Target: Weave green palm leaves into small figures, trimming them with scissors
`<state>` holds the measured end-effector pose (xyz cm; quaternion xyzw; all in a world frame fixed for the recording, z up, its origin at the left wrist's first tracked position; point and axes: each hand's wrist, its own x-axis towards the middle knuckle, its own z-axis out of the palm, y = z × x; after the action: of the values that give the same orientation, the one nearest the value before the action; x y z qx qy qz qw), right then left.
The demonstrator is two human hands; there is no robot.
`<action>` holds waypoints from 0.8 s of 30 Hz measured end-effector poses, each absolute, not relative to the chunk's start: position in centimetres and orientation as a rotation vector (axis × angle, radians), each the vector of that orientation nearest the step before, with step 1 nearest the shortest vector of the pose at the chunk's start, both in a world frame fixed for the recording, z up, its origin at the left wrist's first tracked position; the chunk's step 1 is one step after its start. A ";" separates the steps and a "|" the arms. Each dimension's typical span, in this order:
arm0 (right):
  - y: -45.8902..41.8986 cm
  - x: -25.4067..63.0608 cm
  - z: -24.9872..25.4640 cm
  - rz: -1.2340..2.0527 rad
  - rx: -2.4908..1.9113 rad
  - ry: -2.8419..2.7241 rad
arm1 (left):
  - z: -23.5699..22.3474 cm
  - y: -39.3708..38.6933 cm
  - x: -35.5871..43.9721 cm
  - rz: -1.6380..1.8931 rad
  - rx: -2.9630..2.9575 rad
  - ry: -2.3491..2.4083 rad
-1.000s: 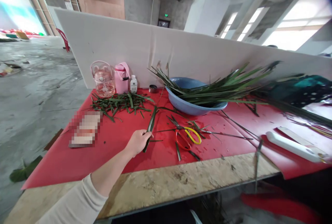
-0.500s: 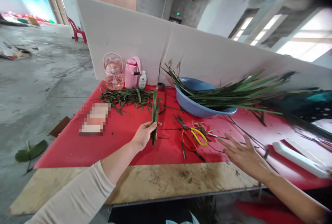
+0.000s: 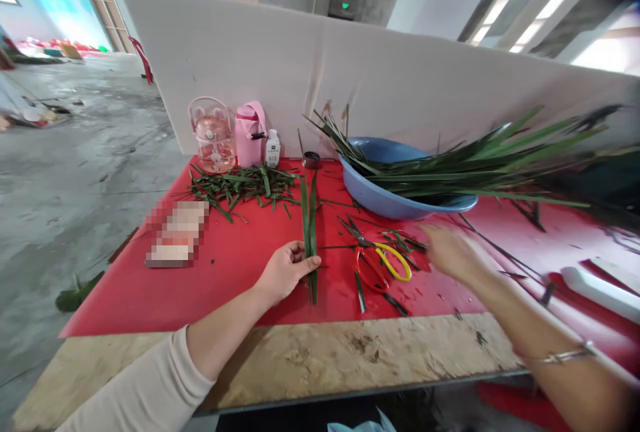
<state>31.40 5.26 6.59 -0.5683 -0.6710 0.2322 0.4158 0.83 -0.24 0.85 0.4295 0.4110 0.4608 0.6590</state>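
Observation:
Two long green leaf strips (image 3: 310, 219) stand roughly upright in my left hand (image 3: 285, 272), pinched between thumb and fingers near their lower part. My right hand (image 3: 446, 249) is over the red cover just below the blue basin, beside some dark leaf scraps (image 3: 407, 245). Motion smears its fingers, so I cannot tell whether it holds anything. Between the hands lie scissors (image 3: 377, 255) with one red and one yellow handle loop, blades pointing up and left. The blue basin (image 3: 370, 189) holds a large bundle of long green leaves (image 3: 450, 175).
A pile of cut leaf pieces (image 3: 243, 185) lies at the back left before a clear pink jug (image 3: 214, 142), a pink bottle (image 3: 249, 139) and a small white bottle (image 3: 273, 149). A white board (image 3: 240, 59) stands behind. A blurred-out flat item (image 3: 177, 235) lies left.
My right hand has moved from open, spread fingers at the right to a spot nearer the basin. The view has shifted; my left hand still holds the leaf strips.

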 end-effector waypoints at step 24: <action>4.3 16.1 1.0 1.741 -1.100 -1.483 | 4.4 6.5 1.1 1.137 0.776 1.192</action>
<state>16.14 4.25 0.99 -0.4139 -0.5578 0.6551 0.2973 1.11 6.50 4.35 0.3367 0.5170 0.4930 0.6134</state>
